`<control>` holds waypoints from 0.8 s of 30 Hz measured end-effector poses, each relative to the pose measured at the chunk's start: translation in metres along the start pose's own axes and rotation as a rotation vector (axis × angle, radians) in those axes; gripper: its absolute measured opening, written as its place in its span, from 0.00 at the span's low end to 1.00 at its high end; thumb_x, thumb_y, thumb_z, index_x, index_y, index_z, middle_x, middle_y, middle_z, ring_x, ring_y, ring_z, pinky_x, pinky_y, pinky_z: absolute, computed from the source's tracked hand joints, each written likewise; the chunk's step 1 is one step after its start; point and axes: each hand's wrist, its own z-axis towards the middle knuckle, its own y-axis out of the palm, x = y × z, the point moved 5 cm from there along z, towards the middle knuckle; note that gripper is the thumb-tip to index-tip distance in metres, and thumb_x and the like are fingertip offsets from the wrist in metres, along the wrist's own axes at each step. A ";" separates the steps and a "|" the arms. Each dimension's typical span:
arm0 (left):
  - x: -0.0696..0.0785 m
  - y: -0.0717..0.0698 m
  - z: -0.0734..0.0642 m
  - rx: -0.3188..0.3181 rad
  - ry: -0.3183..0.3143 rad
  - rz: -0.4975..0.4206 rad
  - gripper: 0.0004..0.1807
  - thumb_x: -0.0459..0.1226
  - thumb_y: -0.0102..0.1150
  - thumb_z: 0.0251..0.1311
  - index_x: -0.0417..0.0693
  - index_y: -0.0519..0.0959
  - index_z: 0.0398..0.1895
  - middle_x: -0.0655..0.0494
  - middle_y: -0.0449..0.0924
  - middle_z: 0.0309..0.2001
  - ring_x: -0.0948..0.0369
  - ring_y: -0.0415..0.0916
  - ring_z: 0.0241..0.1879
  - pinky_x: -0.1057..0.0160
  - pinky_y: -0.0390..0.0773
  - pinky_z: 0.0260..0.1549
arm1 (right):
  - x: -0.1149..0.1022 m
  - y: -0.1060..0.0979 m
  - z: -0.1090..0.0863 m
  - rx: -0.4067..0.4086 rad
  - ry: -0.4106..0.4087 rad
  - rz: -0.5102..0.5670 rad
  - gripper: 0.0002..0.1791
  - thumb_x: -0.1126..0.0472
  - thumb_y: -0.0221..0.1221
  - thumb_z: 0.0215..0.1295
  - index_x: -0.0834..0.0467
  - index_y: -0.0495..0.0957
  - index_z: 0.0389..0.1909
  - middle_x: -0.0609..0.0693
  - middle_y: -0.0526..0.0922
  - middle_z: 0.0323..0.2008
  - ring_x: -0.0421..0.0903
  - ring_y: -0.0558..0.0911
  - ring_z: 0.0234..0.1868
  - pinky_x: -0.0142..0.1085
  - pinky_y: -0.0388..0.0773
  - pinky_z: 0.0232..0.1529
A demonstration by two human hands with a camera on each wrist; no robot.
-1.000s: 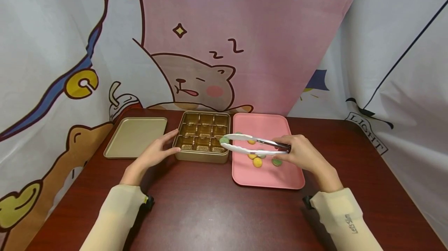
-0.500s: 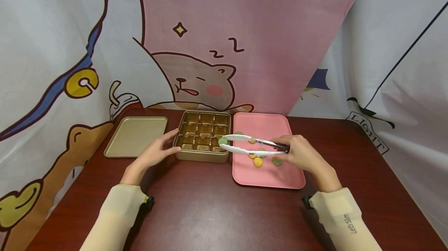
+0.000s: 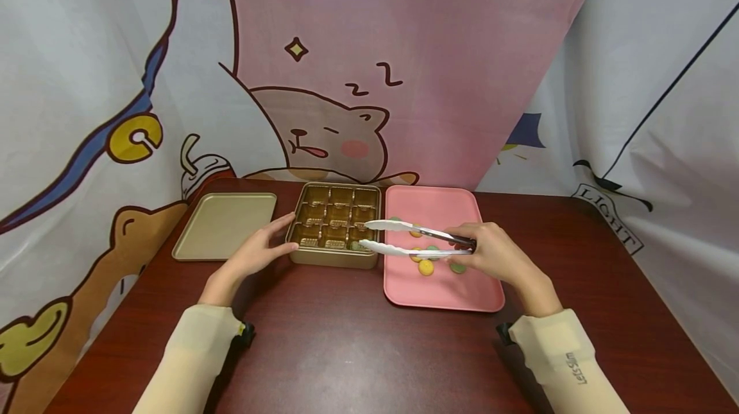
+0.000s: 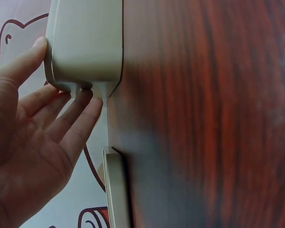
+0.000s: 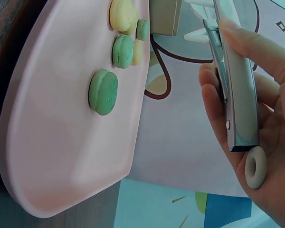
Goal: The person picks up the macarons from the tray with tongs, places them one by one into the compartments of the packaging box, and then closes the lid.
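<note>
My right hand (image 3: pixel 493 252) holds a pair of tongs (image 3: pixel 439 235) by the hinge end. The white tips stand apart at the right side of a gold box (image 3: pixel 331 258), with nothing between them. A green macaron (image 3: pixel 355 246) lies in the box's front right compartment, partly hidden by the lower tip. My left hand (image 3: pixel 256 253) rests against the box's left side, its fingertips on the wall and its thumb near the front corner. Below the tongs, a pink tray (image 3: pixel 444 292) holds green macarons (image 5: pixel 103 92) and yellow macarons (image 3: pixel 426 267).
A flat gold lid-like tray (image 3: pixel 225 226) lies left of the box. The dark wooden table (image 3: pixel 346 343) extends toward the front. A printed cloth (image 3: pixel 439 80) with a sleeping cat hangs right behind the table.
The tong tips have spread apart and let go of the green macaron, which has dropped into the front right compartment. My left hand has stayed at the box.
</note>
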 end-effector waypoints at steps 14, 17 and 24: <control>0.000 0.000 0.000 0.002 -0.004 0.009 0.40 0.42 0.61 0.67 0.41 0.56 0.78 0.41 0.53 0.78 0.40 0.58 0.74 0.36 0.58 0.70 | 0.005 -0.006 -0.001 -0.001 0.040 0.001 0.27 0.60 0.77 0.48 0.58 0.85 0.52 0.45 0.86 0.35 0.40 0.77 0.31 0.30 0.76 0.32; 0.001 0.000 0.000 0.003 0.001 0.007 0.40 0.41 0.61 0.67 0.40 0.56 0.77 0.41 0.53 0.78 0.39 0.57 0.74 0.36 0.57 0.70 | 0.006 -0.008 -0.002 0.003 0.044 -0.002 0.27 0.59 0.77 0.48 0.58 0.85 0.52 0.47 0.87 0.35 0.41 0.77 0.31 0.30 0.76 0.32; 0.001 0.000 0.000 0.005 0.001 0.001 0.40 0.41 0.61 0.67 0.40 0.56 0.77 0.41 0.53 0.78 0.40 0.57 0.74 0.36 0.57 0.71 | 0.009 -0.012 -0.004 0.016 0.050 -0.015 0.27 0.58 0.77 0.48 0.58 0.85 0.52 0.47 0.87 0.34 0.41 0.77 0.30 0.30 0.76 0.31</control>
